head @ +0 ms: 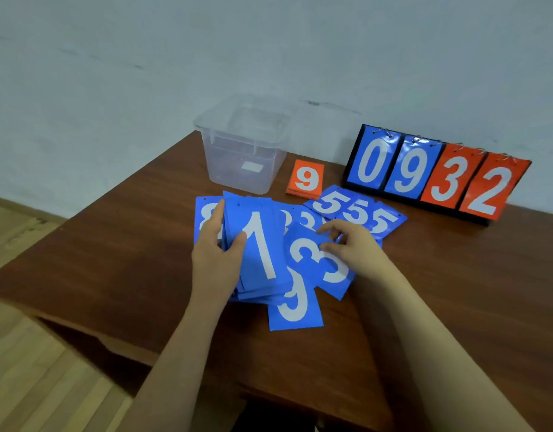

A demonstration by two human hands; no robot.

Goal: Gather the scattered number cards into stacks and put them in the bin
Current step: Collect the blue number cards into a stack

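Two bare hands worked over a spread of blue number cards on a brown wooden table point(425, 291). The left hand point(216, 257) gripped a thick stack of blue cards point(256, 254) by its left edge, thumb curled over the top card, which showed a white 1, and fingers along the far side. The right hand point(353, 244) pinched a single blue 3 card point(319, 263) near its upper right part, fingers bent down onto it; this card lay tilted, just beside the stack and overlapping it. A blue 9 card point(295, 310) stuck out from under the stack toward the near edge of the table. A blue 8 card point(206, 213) showed behind the left hand, partly hidden. Three blue 5 cards point(356, 212) lay fanned and overlapping just beyond the right hand, and another blue card with a partly covered digit sat between them and the stack.

Farther back stood a clear plastic bin point(247, 151), open at the top, with what looked like a white label on its near wall. A small pile of orange cards point(305, 179) with a 9 on top lay just right of the bin. A flip scoreboard point(437, 173) stood near the wall, reading 0 and 9 in blue, 3 and 2 in orange.
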